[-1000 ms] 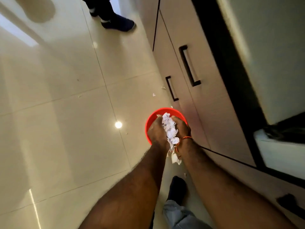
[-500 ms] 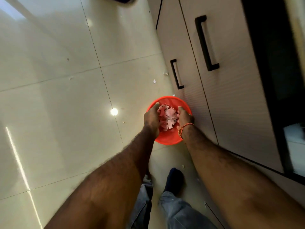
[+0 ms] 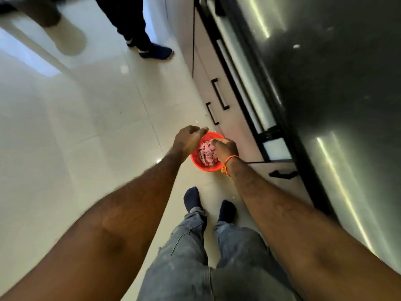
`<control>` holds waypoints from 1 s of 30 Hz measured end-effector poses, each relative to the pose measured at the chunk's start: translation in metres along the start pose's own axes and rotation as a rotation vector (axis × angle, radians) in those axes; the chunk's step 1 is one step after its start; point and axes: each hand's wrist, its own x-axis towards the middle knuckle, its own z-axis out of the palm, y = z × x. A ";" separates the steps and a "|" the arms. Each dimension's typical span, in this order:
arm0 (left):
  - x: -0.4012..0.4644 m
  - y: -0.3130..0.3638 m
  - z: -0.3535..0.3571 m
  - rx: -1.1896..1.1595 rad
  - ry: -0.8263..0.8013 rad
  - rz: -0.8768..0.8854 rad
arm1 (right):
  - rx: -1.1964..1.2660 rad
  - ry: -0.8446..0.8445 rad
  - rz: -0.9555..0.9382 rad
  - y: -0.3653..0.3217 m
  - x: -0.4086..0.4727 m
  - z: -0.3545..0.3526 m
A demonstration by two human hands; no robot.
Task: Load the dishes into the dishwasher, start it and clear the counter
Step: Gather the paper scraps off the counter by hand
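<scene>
Both hands hover over a red bin (image 3: pixel 205 165) of paper scraps (image 3: pixel 207 153) on the floor: left hand (image 3: pixel 188 140) relaxed at its rim, right hand (image 3: pixel 224 147) curled above.

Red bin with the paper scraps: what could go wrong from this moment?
1. The paper scraps sit heaped in the small red bin; withdrawing the right hand may drag some out.
2. Bits already on the floor may be missed.
3. The left hand could tip the bin.

Glossy pale floor tiles (image 3: pixel 86 131) reflect ceiling light beside beige cabinet fronts (image 3: pixel 234 127) with black handles (image 3: pixel 220 94).
</scene>
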 end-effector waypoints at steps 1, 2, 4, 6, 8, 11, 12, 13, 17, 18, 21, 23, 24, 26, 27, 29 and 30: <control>-0.015 0.009 -0.004 0.046 0.004 0.033 | -0.025 -0.028 -0.045 -0.006 -0.021 -0.010; -0.031 0.020 -0.007 0.075 0.010 0.058 | -0.044 -0.055 -0.089 -0.011 -0.039 -0.019; -0.063 0.036 -0.007 0.109 0.017 0.111 | -0.071 -0.066 -0.172 -0.013 -0.076 -0.041; -0.092 0.050 -0.005 0.164 0.007 0.201 | -0.100 -0.043 -0.268 -0.013 -0.110 -0.063; -0.116 0.060 0.001 0.244 -0.010 0.303 | -0.170 -0.020 -0.380 -0.014 -0.140 -0.083; -0.153 0.074 0.012 0.373 -0.027 0.431 | -0.341 0.076 -0.561 -0.013 -0.177 -0.121; -0.163 0.079 0.016 0.398 -0.024 0.477 | -0.427 0.127 -0.643 -0.011 -0.185 -0.133; -0.177 0.087 0.023 0.418 -0.021 0.543 | -0.513 0.195 -0.729 -0.007 -0.195 -0.150; -0.226 0.116 0.058 0.480 0.025 0.795 | -0.698 0.483 -0.871 0.031 -0.223 -0.215; -0.237 0.122 0.072 0.511 0.022 0.847 | -0.700 0.547 -0.869 0.046 -0.230 -0.234; -0.259 0.136 0.118 0.624 -0.077 0.975 | -0.681 0.673 -0.758 0.096 -0.247 -0.282; -0.274 0.143 0.153 0.708 -0.169 1.078 | -0.637 0.728 -0.661 0.134 -0.258 -0.311; -0.282 0.145 0.172 0.742 -0.210 1.132 | -0.621 0.756 -0.616 0.153 -0.264 -0.323; -0.301 0.147 0.214 0.825 -0.273 1.226 | -0.581 0.822 -0.522 0.192 -0.279 -0.350; -0.310 0.148 0.232 0.863 -0.298 1.254 | -0.554 0.846 -0.484 0.207 -0.285 -0.361; -0.330 0.145 0.271 0.910 -0.376 1.332 | -0.484 0.910 -0.404 0.244 -0.300 -0.379; -0.343 0.144 0.290 0.935 -0.421 1.369 | -0.454 0.950 -0.369 0.261 -0.307 -0.388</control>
